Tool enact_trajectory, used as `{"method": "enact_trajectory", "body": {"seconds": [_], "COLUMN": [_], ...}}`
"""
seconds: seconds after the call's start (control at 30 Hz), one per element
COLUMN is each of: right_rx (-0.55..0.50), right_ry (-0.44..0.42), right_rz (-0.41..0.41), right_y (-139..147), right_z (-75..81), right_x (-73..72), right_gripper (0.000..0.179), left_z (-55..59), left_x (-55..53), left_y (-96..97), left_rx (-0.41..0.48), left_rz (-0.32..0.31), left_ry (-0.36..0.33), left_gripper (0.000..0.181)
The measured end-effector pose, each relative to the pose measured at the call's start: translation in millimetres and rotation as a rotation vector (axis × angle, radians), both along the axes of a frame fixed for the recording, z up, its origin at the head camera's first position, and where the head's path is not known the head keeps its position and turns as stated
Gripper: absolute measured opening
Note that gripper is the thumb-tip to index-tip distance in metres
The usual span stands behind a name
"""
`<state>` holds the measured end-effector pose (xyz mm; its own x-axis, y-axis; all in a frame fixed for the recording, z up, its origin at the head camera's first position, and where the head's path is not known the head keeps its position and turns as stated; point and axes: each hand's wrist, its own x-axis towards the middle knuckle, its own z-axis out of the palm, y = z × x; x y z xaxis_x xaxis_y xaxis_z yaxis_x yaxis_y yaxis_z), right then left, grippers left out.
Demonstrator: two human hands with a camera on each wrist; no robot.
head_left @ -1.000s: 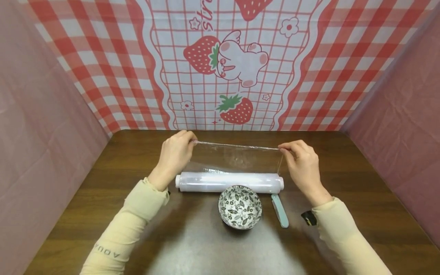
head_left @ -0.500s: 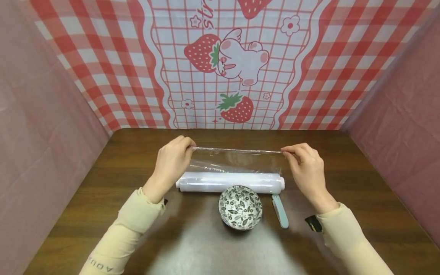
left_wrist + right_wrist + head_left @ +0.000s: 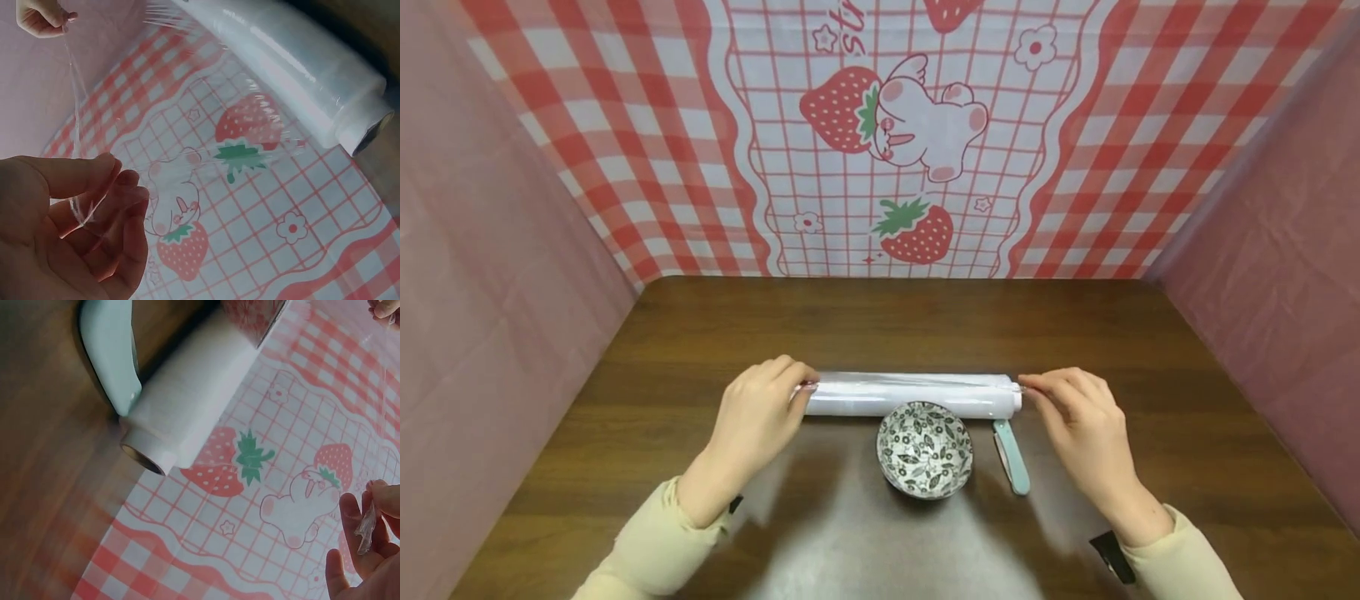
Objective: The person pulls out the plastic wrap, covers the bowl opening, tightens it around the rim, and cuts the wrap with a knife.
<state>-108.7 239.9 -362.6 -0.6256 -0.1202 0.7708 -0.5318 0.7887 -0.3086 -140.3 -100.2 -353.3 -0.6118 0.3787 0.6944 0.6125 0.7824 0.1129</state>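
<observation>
A roll of clear cling film [image 3: 887,402] lies crosswise on the table, with a loose sheet drawn off it. My left hand [image 3: 760,410] pinches one corner of the sheet between thumb and fingers, by the roll's left end. At the right end, my right hand [image 3: 1088,429] pinches the other corner; bunched film [image 3: 367,528] shows between its fingers in the right wrist view. The film's edge runs taut between both hands, over the roll in the head view. Just in front of the roll stands a bowl [image 3: 925,454] with a dark leaf pattern.
A pale teal folding knife [image 3: 1013,460] lies right of the bowl, close to the roll's end. The wooden table [image 3: 880,325] meets a red-and-white checked strawberry cloth [image 3: 917,192] at the back. Pink cloth walls [image 3: 497,250] flank both sides.
Both hands have come down and toward me, bringing the film's edge from behind the roll to over it. Their pinch on the film has stayed. Roll, bowl and knife keep their places.
</observation>
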Motion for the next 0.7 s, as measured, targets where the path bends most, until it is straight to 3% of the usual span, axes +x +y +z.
{"method": "enact_trajectory", "body": {"seconds": [0.17,0.3,0.43,0.57,0.7], "right_rx": [-0.007,0.028,0.034,-0.022,-0.031], "right_ry": [0.028,0.025,-0.008,-0.11,-0.182], "right_rz": [0.015,0.008,-0.015,-0.016,-0.049], "right_y": [-2.4,-0.8,1.1,0.0,0.8], "right_z": [-1.7,4.6,14.1,20.4,22.4], "right_x": [5.1,-3.0,-24.4,-51.3,-71.4], "right_gripper": [0.025,0.022,0.013,0.006,0.008], "left_z": [-2.8,6.3,21.0,30.4,32.4], "left_x": [3.9,-5.0,-29.8,-61.8,-83.9], "left_y": [-2.2,-1.8,2.5,8.3,12.4], "left_rx": [-0.005,0.006,0.06,0.154,0.187], "left_rz": [-0.022,-0.002,0.018,0.005,0.018], "left_ry": [0.055,0.028,-0.105,-0.269,-0.334], "left_gripper": [0.013,0.01,0.003,0.006,0.01]}}
